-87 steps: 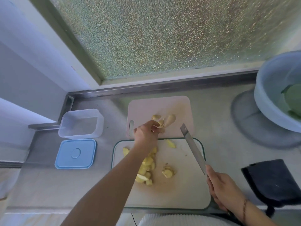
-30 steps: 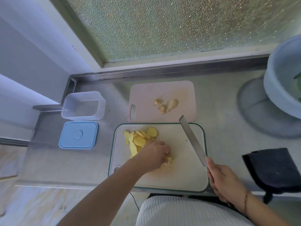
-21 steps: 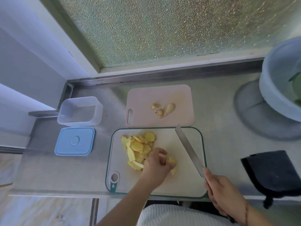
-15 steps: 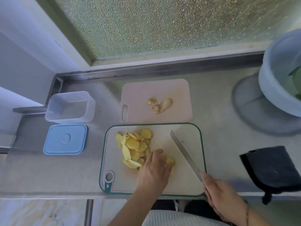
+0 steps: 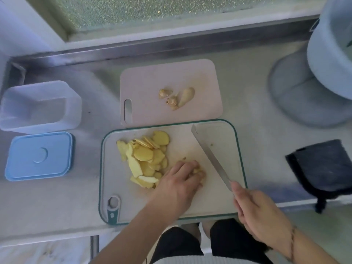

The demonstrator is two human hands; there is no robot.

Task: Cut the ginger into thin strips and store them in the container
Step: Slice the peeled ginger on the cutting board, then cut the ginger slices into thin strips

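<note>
A pile of yellow ginger slices (image 5: pixel 146 157) lies on the left half of the white, green-rimmed cutting board (image 5: pixel 224 136). My left hand (image 5: pixel 179 183) presses down on a small ginger piece (image 5: pixel 200 171) at the board's middle, fingers curled over it. My right hand (image 5: pixel 261 212) grips the handle of a knife (image 5: pixel 209 153), whose blade slants up and left above the board, just right of the held piece. The clear empty container (image 5: pixel 40 107) stands at the far left, with its blue lid (image 5: pixel 39 155) lying in front of it.
A pink board (image 5: pixel 167 77) behind the white one carries ginger scraps (image 5: pixel 177 97). A pale blue basin (image 5: pixel 331 54) stands at the back right, a dark cloth (image 5: pixel 327 166) at the right. The counter's front edge runs just below the white board.
My left hand came back from the pink board to the white one and settled on a small ginger piece. The knife blade has come lower and nearer to that hand.
</note>
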